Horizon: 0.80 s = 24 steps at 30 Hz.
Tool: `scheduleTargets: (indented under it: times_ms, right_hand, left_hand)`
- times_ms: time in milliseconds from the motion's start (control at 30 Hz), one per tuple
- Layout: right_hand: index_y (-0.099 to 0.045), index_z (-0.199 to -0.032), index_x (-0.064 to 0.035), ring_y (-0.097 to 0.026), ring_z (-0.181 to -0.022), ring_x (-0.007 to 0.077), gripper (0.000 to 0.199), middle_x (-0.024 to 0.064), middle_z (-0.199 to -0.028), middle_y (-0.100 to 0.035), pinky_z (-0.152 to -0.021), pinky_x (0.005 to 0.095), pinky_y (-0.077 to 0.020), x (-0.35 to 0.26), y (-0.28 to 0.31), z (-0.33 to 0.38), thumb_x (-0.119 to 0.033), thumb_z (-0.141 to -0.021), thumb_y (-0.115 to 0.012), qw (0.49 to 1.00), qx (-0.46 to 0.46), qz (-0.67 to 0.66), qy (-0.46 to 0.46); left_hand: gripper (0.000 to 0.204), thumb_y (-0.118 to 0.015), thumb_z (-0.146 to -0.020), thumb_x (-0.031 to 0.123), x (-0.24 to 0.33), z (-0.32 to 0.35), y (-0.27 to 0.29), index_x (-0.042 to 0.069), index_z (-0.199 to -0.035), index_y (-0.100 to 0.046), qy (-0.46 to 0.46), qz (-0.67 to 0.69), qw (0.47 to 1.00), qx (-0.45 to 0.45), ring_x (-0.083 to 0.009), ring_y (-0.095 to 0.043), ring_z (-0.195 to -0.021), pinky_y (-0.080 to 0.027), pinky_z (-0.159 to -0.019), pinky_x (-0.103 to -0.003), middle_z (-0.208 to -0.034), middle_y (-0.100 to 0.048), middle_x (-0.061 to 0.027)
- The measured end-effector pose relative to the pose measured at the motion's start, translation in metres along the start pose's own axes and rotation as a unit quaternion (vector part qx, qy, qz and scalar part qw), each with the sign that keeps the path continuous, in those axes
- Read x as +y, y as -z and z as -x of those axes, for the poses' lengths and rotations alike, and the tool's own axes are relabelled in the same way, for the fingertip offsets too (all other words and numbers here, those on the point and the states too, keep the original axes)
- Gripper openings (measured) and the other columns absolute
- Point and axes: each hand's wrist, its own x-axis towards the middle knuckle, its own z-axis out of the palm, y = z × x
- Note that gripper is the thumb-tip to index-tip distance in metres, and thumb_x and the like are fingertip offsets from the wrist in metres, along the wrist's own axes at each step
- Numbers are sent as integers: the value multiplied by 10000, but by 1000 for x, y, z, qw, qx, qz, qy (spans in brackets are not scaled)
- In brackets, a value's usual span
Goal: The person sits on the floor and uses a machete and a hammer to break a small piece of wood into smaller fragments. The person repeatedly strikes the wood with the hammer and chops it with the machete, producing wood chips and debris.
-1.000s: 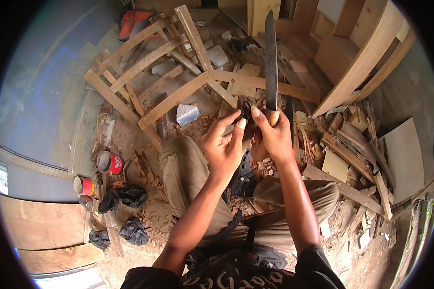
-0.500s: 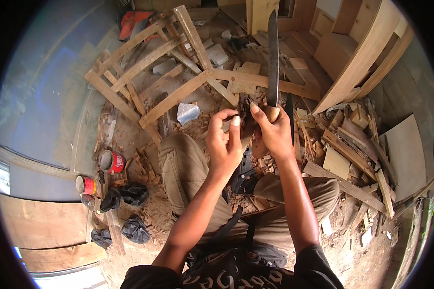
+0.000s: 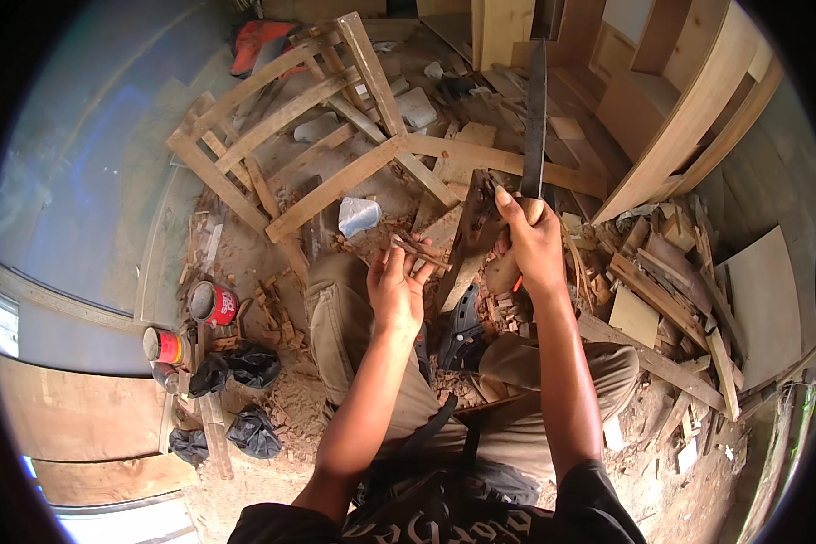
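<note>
My right hand (image 3: 528, 243) grips the handle of a long machete (image 3: 536, 118) whose blade points straight up and away from me. My left hand (image 3: 397, 283) holds a thin sliver of wood (image 3: 417, 249) in its fingertips, just left of a dark upright block of wood (image 3: 470, 238) that stands between my knees. The two hands are apart, with the block between them. I sit on the ground with my legs in tan trousers bent to either side.
A wooden frame of slats (image 3: 317, 136) lies on the ground ahead. Offcuts and planks (image 3: 671, 281) pile up at the right. Two red tins (image 3: 213, 304) and dark plastic bags (image 3: 245, 363) sit at the left. Wood chips cover the floor.
My left hand has come off the machete handle and dropped down to the left, holding a sliver of wood. The right hand still holds the machete upright.
</note>
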Motion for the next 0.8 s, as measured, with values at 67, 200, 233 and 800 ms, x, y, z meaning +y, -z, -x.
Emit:
scheduleTargets:
  times_ms: [67,200,233,800]
  right_hand:
    - [-596,-916,-23,-527,-498,89,421,-1,-659,-562,-468,254,-436,3,6,-3,-393,-879,-792,1000,3,0,-10]
    - [-587,-873,-38,-524,-499,96,408,3,-676,-565,-475,256,-441,9,13,-6,-392,-880,-791,1000,8,-6,-16]
    - [-588,-871,-38,-525,-500,97,405,3,-677,-564,-475,254,-441,11,15,-7,-388,-881,-791,1000,11,-11,-15]
    - [-595,-949,-18,-546,-518,87,400,7,-696,-582,-472,248,-446,7,23,2,-361,-879,-790,997,-70,-25,-17]
  left_hand:
    - [204,-571,-1033,178,8,1,1,27,-1169,-577,-2,-131,991,31,-244,-658,-1085,-580,-944,-448,-1134,-649,-103]
    - [220,-645,-999,177,11,-7,17,-5,-1120,-672,-113,-394,912,30,-141,-679,-951,-566,-791,-318,-1028,-707,-67]
    - [221,-652,-994,172,14,-8,14,-8,-1120,-682,-155,-453,878,15,-134,-681,-941,-558,-756,-299,-1017,-714,-70]
    - [611,-712,-931,337,50,-42,-50,12,-1402,-500,-107,-482,815,-303,-264,-565,-1267,-461,-1042,-382,-1374,-575,-191]
